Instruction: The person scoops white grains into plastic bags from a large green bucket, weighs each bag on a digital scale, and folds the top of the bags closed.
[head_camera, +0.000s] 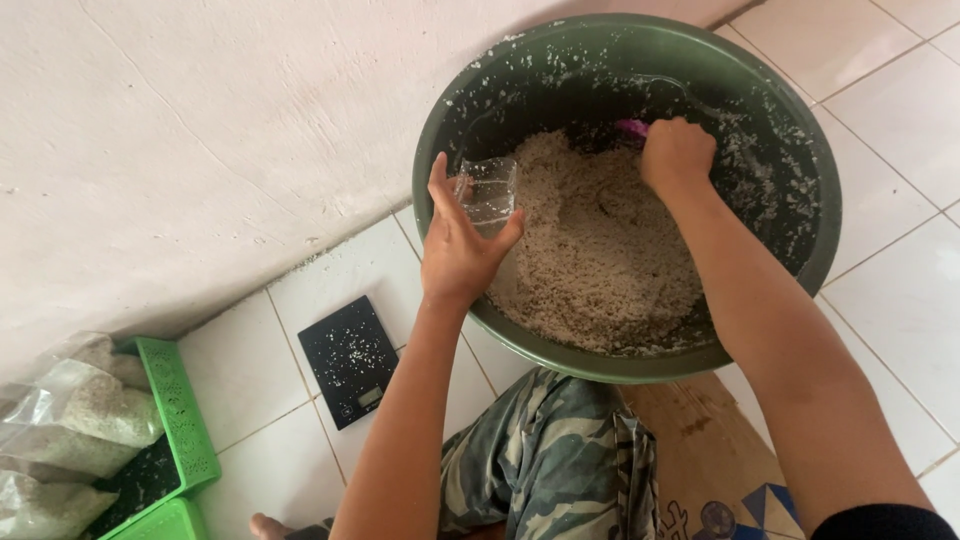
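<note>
two hands (460, 250) work inside the green basin (800, 290) on the floor: your left grips a clear plastic bag (487, 190), not yet filled; your right (677, 152) clenches a pink scoop (632, 127) in the grain (600, 250).

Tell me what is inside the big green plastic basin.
The big green plastic basin holds a heap of pale crumbly grain. The left hand holds a clear plastic bag there; the right hand covers most of a pink tool. The basin's bottom is hidden.
</note>
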